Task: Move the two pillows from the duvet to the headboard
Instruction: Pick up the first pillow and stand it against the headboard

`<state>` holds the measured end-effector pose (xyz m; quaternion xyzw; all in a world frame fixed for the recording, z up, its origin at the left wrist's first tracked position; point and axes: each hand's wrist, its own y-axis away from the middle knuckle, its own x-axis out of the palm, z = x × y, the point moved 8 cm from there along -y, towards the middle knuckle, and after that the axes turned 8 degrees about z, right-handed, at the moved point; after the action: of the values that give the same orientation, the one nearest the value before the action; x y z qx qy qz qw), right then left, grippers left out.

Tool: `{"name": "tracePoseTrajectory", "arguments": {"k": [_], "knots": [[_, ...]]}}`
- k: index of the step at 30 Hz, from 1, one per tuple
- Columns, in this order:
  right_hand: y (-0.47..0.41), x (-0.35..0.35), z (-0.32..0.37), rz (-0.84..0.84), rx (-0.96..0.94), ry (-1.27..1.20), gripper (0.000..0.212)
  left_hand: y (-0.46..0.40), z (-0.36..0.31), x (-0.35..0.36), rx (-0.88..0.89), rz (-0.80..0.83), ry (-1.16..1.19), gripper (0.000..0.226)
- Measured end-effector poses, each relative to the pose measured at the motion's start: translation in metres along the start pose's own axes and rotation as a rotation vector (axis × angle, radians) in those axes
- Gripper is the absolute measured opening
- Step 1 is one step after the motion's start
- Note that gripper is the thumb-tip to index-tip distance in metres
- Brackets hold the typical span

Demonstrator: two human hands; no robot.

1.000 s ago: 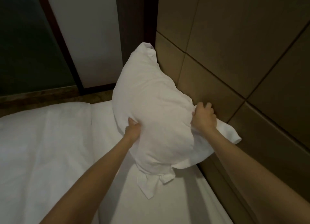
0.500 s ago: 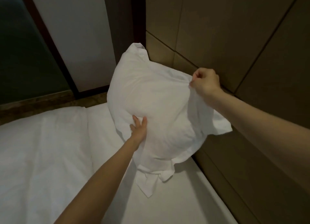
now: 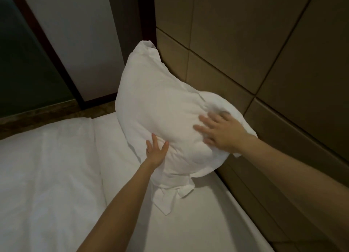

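Observation:
One white pillow (image 3: 156, 104) leans upright against the brown padded headboard (image 3: 245, 49), its lower end resting on the bare sheet. My left hand (image 3: 155, 151) lies flat against the pillow's lower left side, fingers spread. My right hand (image 3: 221, 131) presses open-palmed on the pillow's right bulge, slightly blurred. Neither hand grips the fabric. A loose flap of the pillowcase (image 3: 170, 197) spills onto the sheet below. The white duvet (image 3: 47, 176) covers the bed's left part. I see no second pillow.
A strip of white sheet (image 3: 188, 223) runs between duvet and headboard. Beyond the bed stand a pale wall panel (image 3: 75, 34) with a dark frame and a dark glass pane (image 3: 22, 66). A brown ledge (image 3: 37, 115) runs along the bed's far side.
My right hand let go of the pillowcase's upper edge and came down flat onto the pillow's front. The left hand stayed pressed on the lower side. The pillow settled against the headboard.

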<state>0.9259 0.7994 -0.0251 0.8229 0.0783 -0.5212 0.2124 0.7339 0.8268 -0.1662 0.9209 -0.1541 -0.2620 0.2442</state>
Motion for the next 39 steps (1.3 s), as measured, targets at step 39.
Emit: {"name": "tracePoseTrajectory", "arguments": {"k": [39], "knots": [[0.326,-0.147,0.208,-0.370,0.416,-1.890,0.022,0.469,0.019,-0.079,0.306,-0.076,0.390,0.029]]}}
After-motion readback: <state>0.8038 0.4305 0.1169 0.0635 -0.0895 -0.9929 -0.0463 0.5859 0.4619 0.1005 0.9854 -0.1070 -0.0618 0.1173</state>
